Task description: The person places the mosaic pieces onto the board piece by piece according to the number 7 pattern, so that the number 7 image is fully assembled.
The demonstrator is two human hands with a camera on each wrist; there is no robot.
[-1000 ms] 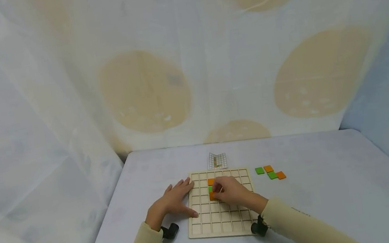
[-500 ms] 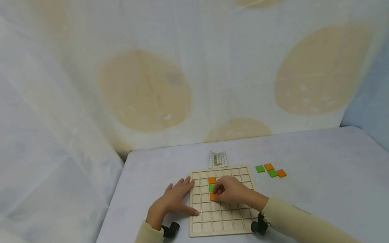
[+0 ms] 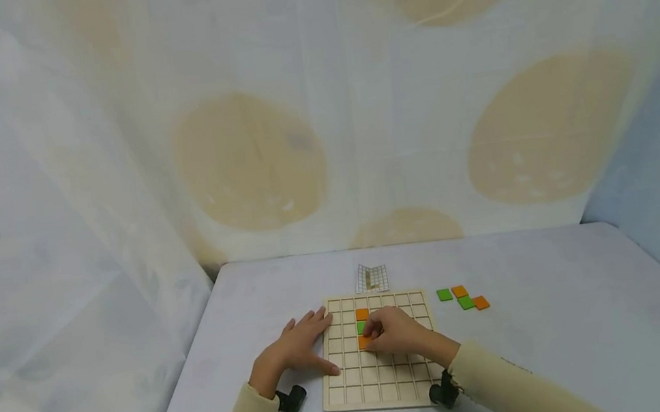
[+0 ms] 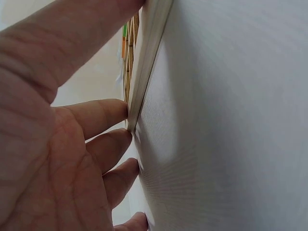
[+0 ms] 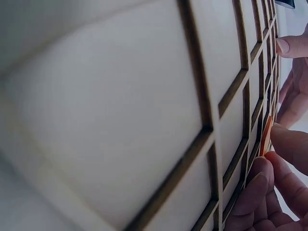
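Low in the middle of the frame, a wooden grid board (image 3: 379,351) lies on the pale table (image 3: 567,328). The left hand (image 3: 298,347) rests flat, fingers spread, against the board's left edge. The right hand (image 3: 398,332) pinches an orange tile (image 3: 362,343) at a cell. Above it sit a green tile (image 3: 360,328) and another orange tile (image 3: 362,314), already placed. Four loose tiles (image 3: 463,298) wait to the right, so most seems left.

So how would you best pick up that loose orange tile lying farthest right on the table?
The orange tile lies flat, so probably pinch two opposite edges from above. Its right and near sides are free; a green tile crowds its left.
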